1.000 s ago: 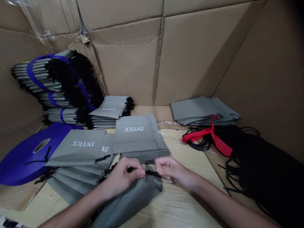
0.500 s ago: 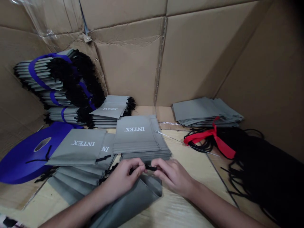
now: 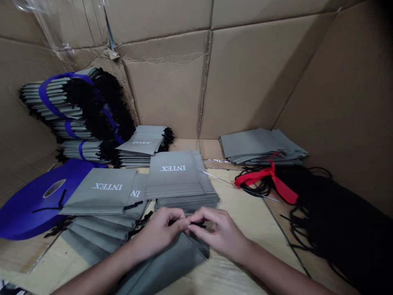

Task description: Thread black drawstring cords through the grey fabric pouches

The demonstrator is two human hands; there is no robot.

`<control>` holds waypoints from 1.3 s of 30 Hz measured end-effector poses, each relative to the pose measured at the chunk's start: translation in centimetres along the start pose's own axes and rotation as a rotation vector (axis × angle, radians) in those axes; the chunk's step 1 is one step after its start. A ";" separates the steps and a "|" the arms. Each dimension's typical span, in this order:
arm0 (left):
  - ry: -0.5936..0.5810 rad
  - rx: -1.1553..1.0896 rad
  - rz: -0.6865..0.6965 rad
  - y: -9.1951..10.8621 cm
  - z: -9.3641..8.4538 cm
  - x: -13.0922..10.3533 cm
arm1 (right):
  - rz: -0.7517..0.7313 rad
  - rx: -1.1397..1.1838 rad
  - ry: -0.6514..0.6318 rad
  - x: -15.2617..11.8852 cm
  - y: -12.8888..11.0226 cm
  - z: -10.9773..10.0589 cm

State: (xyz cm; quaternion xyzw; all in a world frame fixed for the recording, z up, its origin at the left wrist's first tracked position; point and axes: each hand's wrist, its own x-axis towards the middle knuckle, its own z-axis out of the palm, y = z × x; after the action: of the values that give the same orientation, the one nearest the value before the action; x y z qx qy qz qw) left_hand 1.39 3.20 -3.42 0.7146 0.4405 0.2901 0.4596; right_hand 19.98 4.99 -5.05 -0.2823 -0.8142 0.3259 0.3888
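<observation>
My left hand [image 3: 170,227] and my right hand [image 3: 215,229] meet at the fingertips, both pinched on a black cord [image 3: 201,224] at the mouth of a grey drawstring pouch [image 3: 172,262]. The fingers cover most of the cord, so how it lies between them is hidden. The pouch hangs toward me under my hands, its side edge turned to the right. Just beyond my hands is a stack of flat grey pouches [image 3: 172,180] printed INTEX. Left of my left hand, a corded INTEX pouch [image 3: 101,190] lies over several fanned pouches [image 3: 95,237].
A blue ribbon roll [image 3: 27,205] lies at left, below pouch bundles [image 3: 50,98] tied with blue ribbon. A smaller pouch pile [image 3: 141,143] sits behind. At right are grey pouches [image 3: 254,143], black cords [image 3: 337,221] with a red ribbon [image 3: 284,190], and a thin metal needle [image 3: 221,178].
My right hand has moved left until its fingertips touch those of my left hand. The short black cord piece that showed between them is now mostly covered.
</observation>
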 end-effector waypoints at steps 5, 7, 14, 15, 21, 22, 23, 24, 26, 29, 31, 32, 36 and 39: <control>-0.032 -0.023 0.058 0.3 -0.1 -0.2 | 0.284 0.348 -0.100 0.3 -0.6 0.4; -0.071 -0.097 0.071 0.6 -0.1 -0.3 | 0.323 0.460 -0.164 0.4 -1.0 0.4; -0.142 -0.300 0.014 1.5 0.4 -0.7 | 0.316 0.569 -0.217 0.3 -1.8 0.4; -0.149 -0.307 0.009 1.7 0.5 -0.8 | 0.308 0.608 -0.234 0.2 -1.8 0.4; -0.258 -0.335 -0.004 2.2 0.4 -1.3 | 0.296 0.810 -0.392 -0.1 -1.6 0.3; -0.271 -0.343 -0.003 2.2 0.4 -1.3 | 0.301 0.807 -0.398 -0.1 -1.5 0.2; -0.269 -0.342 0.003 2.1 0.3 -1.3 | 0.306 0.789 -0.396 0.0 -1.4 0.0; -0.256 -0.330 0.012 2.0 0.2 -1.2 | 0.308 0.752 -0.393 0.2 -1.4 -0.3; -0.227 -0.293 0.024 1.8 0.2 -1.0 | 0.274 0.600 -0.391 0.6 -1.3 -0.9; -0.195 -0.273 0.004 1.5 0.3 -0.6 | 0.080 0.181 -0.319 1.0 -1.2 -2.0; -0.164 -0.266 -0.001 1.3 0.4 -0.3 | -0.086 -0.073 -0.231 1.0 -1.1 -2.3; -0.153 -0.258 -0.004 1.2 0.5 -0.2 | -0.148 -0.156 -0.198 1.0 -1.0 -2.4; -0.135 -0.246 -0.015 0.7 0.9 0.0 | -0.189 -0.272 -0.166 0.9 -0.8 -1.9; -0.107 -0.261 -0.010 0.6 0.9 0.0 | -0.061 -0.196 -0.181 0.8 -0.7 -1.4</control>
State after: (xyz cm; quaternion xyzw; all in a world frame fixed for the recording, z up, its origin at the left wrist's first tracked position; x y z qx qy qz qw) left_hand 2.35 2.77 -3.24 0.6608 0.3774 0.3041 0.5731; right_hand 20.52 5.55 -3.46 -0.2637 -0.8821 0.2569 0.2939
